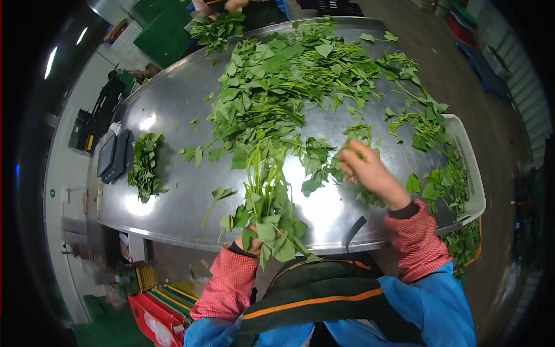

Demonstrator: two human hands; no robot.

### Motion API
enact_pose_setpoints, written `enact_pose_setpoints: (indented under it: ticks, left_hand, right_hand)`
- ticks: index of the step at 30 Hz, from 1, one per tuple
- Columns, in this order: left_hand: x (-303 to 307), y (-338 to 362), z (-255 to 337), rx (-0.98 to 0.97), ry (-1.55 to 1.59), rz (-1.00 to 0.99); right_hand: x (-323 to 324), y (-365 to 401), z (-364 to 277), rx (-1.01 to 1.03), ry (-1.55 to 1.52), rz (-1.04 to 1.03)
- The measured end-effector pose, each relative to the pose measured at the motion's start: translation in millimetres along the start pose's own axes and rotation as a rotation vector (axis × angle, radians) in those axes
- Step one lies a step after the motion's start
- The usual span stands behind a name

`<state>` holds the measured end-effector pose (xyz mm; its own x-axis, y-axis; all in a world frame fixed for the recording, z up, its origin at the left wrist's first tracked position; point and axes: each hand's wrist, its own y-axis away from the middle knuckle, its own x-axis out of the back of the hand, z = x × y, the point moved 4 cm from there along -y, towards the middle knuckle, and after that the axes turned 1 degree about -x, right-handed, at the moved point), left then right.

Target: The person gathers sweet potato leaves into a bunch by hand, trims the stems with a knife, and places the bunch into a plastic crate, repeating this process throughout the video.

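My left hand [252, 243] is wrapped round a bunch of leafy green stems [269, 202] at the near edge of the metal table [191, 222]. Its leaves hang over my fingers, and the pale stems point away from me. To the right, my right hand [363, 166] is closed above the table, with a bit of green stem showing at the fingers. Loose leafy sprigs [318, 159] lie just left of it. Beyond both hands spreads a large heap of the same leafy greens [277, 87].
A separate leafy bunch [146, 168] lies at the left near a digital scale [113, 156]. At the right edge stands a white plastic basket [467, 156] with greens beside it. Another person's hands [217, 7] are at the far left with greens. Red crates [151, 318] stand below left.
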<state>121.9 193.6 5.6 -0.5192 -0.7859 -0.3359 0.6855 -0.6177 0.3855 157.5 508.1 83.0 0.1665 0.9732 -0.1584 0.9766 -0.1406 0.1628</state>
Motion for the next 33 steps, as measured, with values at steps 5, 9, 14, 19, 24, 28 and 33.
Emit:
enact_pose_setpoints:
  ticks: [5, 9, 14, 19, 24, 28, 33]
  left_hand:
    - [-15, 2, 5, 0.013, -0.092, -0.165]
    - [-19, 12, 17, -0.003, -0.002, -0.144]
    - [-20, 16, 29, -0.070, 0.018, -0.165]
    - [-18, 12, 12, -0.011, -0.109, -0.240]
    - [-15, 12, 15, -0.035, -0.068, -0.181]
    - [-7, 13, 18, -0.056, -0.044, -0.129]
    - [5, 15, 12, -0.058, -0.062, -0.074]
  right_hand:
    - [-52, -8, 1, -0.097, -0.069, -0.062]
    - [-48, -11, -1, 0.001, 0.101, -0.034]
    - [-37, -14, -7, 0.049, 0.143, 0.026]
    - [-63, -18, 7, 0.006, 0.094, -0.072]
    - [-42, -16, 17, 0.129, 0.487, -0.034]
    - [-25, -8, 15, 0.152, 0.870, 0.054]
    - [34, -9, 1, 0.138, 1.355, 0.460]
